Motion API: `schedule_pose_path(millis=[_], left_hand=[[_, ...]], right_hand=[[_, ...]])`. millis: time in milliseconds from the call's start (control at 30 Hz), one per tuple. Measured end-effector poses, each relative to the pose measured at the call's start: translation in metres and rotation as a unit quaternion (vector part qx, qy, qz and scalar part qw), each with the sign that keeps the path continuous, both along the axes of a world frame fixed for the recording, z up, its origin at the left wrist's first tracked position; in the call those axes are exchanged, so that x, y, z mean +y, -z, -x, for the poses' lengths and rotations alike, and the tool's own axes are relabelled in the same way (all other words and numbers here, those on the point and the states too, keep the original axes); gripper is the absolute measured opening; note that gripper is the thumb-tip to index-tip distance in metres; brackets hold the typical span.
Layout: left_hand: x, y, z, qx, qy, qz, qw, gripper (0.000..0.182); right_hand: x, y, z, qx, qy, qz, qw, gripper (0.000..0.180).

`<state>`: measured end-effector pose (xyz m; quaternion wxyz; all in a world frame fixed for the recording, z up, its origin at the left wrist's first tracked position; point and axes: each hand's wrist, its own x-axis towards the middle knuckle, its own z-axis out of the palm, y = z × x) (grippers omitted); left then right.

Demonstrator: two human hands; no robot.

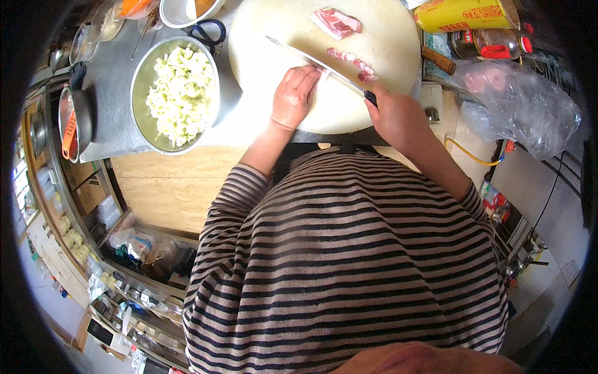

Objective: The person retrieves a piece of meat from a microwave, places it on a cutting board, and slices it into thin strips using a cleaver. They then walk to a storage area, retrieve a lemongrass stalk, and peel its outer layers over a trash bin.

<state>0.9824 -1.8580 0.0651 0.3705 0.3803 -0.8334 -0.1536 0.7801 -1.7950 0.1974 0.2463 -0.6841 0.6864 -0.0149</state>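
My right hand (397, 114) grips the dark handle of a long kitchen knife (334, 69), whose blade lies slantwise over a round, pale chopping board (266, 18). Flat on the board, the fingers of my left hand (294, 96) press on a small piece of raw meat (323, 76) close beside the blade. Beyond the knife is a row of small cut meat pieces (352, 63). Farther back on the board lies a larger chunk of raw meat (335, 22). How far the blade has gone into the held piece cannot be told.
Left of the board stand a metal bowl of chopped pale green vegetable (180, 98), black-handled scissors (208, 35) and a bowl with an orange utensil (69, 135). On the right are a wooden handle (438, 60), a bottle with a red cap (486, 44), a yellow wrap box (467, 15) and plastic bags (528, 103).
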Motion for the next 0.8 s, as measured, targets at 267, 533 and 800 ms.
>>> schedule_pose_path(millis=[267, 533, 800], left_hand=[[-0.001, 0.003, 0.001, 0.023, 0.001, -0.024, 0.999, 0.019], [0.002, 0.000, -0.001, 0.024, -0.016, -0.017, 0.999, 0.020], [0.005, 0.006, -0.004, -0.002, -0.004, 0.019, 1.000, 0.025]], right_hand=[[-0.045, 0.035, -0.024, -0.006, -0.067, -0.034, 0.997, 0.027], [-0.035, 0.040, -0.017, -0.020, -0.036, -0.037, 0.998, 0.027], [-0.001, 0.006, 0.007, -0.002, 0.013, 0.007, 1.000, 0.021]])
